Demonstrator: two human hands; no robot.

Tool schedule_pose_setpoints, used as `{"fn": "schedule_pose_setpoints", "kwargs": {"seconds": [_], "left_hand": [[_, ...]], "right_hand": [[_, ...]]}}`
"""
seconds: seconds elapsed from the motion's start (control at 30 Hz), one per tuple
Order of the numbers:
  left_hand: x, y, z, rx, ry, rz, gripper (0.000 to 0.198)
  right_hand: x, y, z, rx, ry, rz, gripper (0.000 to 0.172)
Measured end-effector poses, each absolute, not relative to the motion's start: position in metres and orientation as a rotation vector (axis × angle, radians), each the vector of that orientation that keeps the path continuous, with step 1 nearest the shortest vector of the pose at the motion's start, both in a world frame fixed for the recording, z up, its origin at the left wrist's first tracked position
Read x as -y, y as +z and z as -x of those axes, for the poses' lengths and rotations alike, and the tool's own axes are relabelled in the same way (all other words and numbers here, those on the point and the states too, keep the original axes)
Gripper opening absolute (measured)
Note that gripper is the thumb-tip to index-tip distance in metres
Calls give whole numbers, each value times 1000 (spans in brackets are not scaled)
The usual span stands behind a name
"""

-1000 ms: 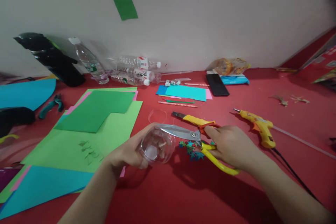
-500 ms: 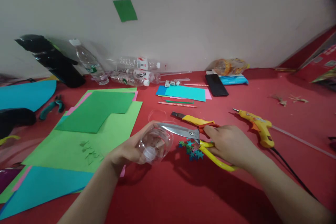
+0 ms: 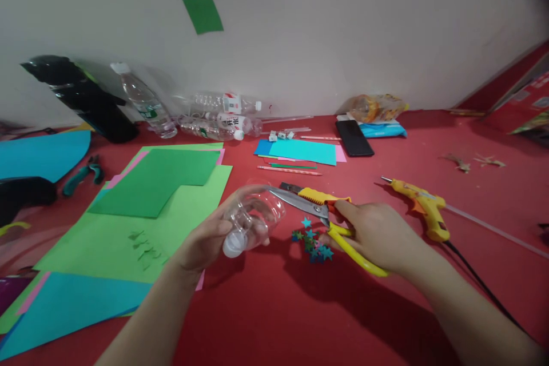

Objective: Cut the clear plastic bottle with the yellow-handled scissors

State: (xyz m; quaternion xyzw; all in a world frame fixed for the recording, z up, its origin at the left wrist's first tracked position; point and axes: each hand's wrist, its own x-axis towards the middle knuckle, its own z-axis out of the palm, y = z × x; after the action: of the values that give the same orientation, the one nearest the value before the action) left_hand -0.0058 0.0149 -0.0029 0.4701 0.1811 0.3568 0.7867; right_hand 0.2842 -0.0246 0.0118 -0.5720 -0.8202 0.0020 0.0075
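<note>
Dim light, soft shadows, dark upper-right corner

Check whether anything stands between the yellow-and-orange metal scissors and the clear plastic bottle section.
Nothing visible does: the scissors overlap the bottle section in view, contact unclear. The left hand grips it near their tips; the long yellow utility knife lies beyond them.

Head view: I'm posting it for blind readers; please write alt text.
The left hand holds a clear, capped bottle top; the right hand holds scissors, blades at its edge. Colored stars and a glue gun lie on a red table.
</note>
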Motion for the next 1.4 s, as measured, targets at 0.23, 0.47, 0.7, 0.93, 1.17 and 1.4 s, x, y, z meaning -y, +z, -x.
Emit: {"fn": "schedule_pose_setpoints", "kwargs": {"seconds": [0.23, 0.47, 0.7, 0.93, 1.17, 1.4], "left_hand": [[-12, 1, 2, -377, 794, -990, 60], [-14, 2, 8, -376, 786, -995, 63], [-15, 3, 10, -383, 780, -1009, 65], [-15, 4, 11, -360, 783, -999, 61], [-14, -9, 11, -373, 709, -1001, 64], [-9, -4, 3, -424, 672, -1047, 62]], "right_hand": [[24, 14, -275, 2549, 101, 1842, 51], [27, 9, -269, 2569, 112, 1849, 42], [27, 6, -268, 2612, 60, 1875, 38], [28, 2, -270, 2618, 11, 1821, 37], [31, 8, -269, 2567, 9, 1710, 45], [30, 4, -271, 2575, 19, 1703, 50]]}}
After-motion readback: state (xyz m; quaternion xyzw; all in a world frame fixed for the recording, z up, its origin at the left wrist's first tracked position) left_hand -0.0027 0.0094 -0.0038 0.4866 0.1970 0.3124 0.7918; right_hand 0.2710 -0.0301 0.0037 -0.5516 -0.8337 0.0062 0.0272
